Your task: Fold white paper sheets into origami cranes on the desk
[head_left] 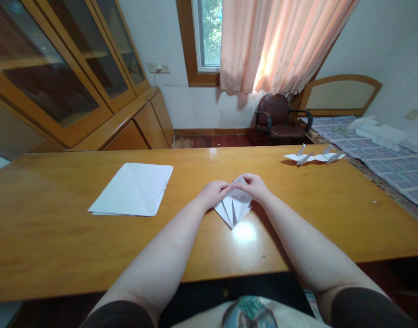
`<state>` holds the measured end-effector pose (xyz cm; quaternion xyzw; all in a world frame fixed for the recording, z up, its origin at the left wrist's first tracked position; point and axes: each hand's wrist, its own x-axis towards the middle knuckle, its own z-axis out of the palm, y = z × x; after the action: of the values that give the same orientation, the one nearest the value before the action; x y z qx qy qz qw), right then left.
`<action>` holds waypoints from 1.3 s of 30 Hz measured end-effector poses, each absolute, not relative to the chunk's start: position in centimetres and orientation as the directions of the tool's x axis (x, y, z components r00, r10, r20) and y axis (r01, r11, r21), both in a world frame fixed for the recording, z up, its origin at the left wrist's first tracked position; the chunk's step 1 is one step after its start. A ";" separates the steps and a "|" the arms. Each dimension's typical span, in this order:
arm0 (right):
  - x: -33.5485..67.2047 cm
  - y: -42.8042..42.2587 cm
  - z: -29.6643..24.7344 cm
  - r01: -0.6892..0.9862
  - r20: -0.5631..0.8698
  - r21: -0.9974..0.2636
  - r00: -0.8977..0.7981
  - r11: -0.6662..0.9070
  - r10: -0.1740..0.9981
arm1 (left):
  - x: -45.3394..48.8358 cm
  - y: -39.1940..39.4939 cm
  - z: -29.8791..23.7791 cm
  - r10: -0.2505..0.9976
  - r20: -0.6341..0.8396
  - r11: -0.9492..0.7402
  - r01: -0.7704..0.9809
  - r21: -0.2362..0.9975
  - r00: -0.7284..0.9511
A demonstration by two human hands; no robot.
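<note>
You are facing a white folded paper (233,210) on the honey-yellow tabletop (58,228), while a peach curtain (280,45) is showing a faint floral pattern, a blue-checked bedspread (393,168) is lying beyond, and a dark brown chair (273,111) is standing below.

Nothing can be read here: the wall socket plate (158,68) beside the window (206,38) shows no legible marks, and the round print on the shirt (249,313) shows no legible lettering.

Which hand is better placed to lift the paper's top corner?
Probably the right hand: its fingertips rest on the folded paper beside the top corner, while the left hand sits farther off at the side.
</note>
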<state>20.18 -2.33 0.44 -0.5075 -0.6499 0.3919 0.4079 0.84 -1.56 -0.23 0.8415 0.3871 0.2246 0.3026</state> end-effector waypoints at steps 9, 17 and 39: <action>19.9 -2.8 1.2 0.437 0.183 -0.874 -0.115 0.215 0.976 | 1.0 -1.6 -0.2 0.772 0.108 -0.532 0.544 0.649 0.626; 20.4 -2.9 1.1 0.454 0.363 -0.831 0.006 0.321 0.932 | 1.0 -1.3 -0.3 0.802 0.087 -0.506 0.595 0.624 0.590; 21.4 -1.5 -0.9 0.509 0.147 -0.836 -0.154 0.206 0.977 | -0.8 -0.3 -0.5 0.941 0.145 -0.338 0.833 0.438 0.305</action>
<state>21.42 -1.46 -0.93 -0.5406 -0.6872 0.3236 0.3618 -0.77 -0.28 -0.48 0.7953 0.5578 0.1907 0.1415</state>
